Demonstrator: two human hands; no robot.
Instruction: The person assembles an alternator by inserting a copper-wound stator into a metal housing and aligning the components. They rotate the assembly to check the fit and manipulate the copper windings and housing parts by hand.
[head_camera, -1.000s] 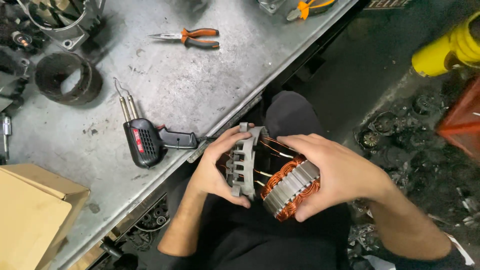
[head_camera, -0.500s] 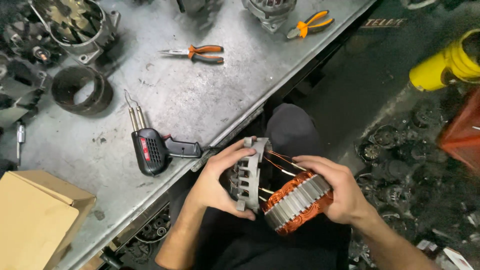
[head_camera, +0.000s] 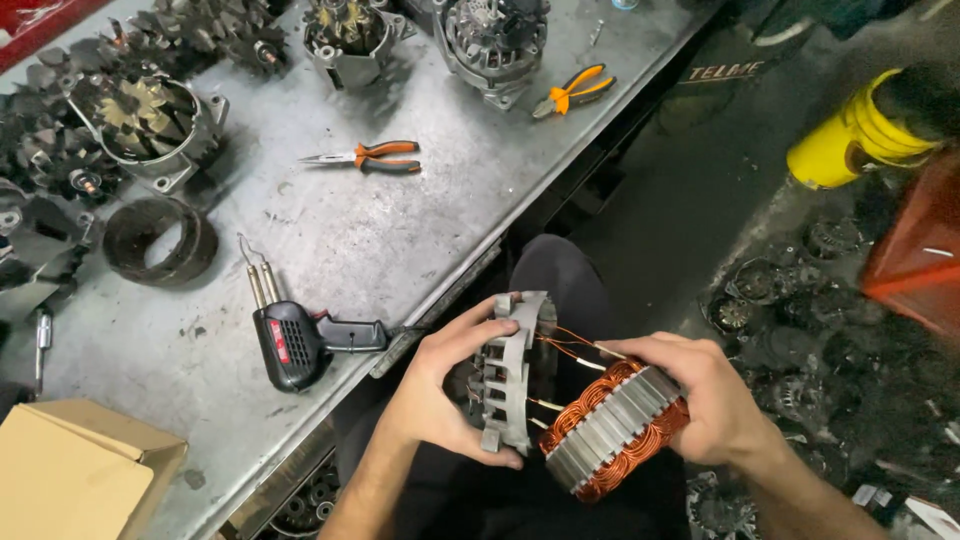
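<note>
Over my lap, my left hand (head_camera: 440, 395) grips a grey finned metal plate (head_camera: 510, 375), fingers wrapped around its edges. My right hand (head_camera: 705, 400) holds a ring-shaped stator (head_camera: 610, 425) with a steel core and copper windings. Thin copper leads (head_camera: 565, 345) run from the stator to the plate, so the two parts hang joined. Both sit just off the front edge of the metal workbench (head_camera: 330, 240).
On the bench lie a black soldering gun (head_camera: 300, 340), orange-handled long-nose pliers (head_camera: 365, 155), orange cutters (head_camera: 570, 92), a dark metal ring (head_camera: 160, 240) and several alternator housings (head_camera: 150, 120). A cardboard box (head_camera: 75, 480) stands at lower left. A yellow container (head_camera: 850, 135) and scattered dark parts cover the floor at right.
The view has shifted, showing more of the bench's far side. My right hand has slid farther around the stator, and stator and plate sit slightly lower and more apart.
</note>
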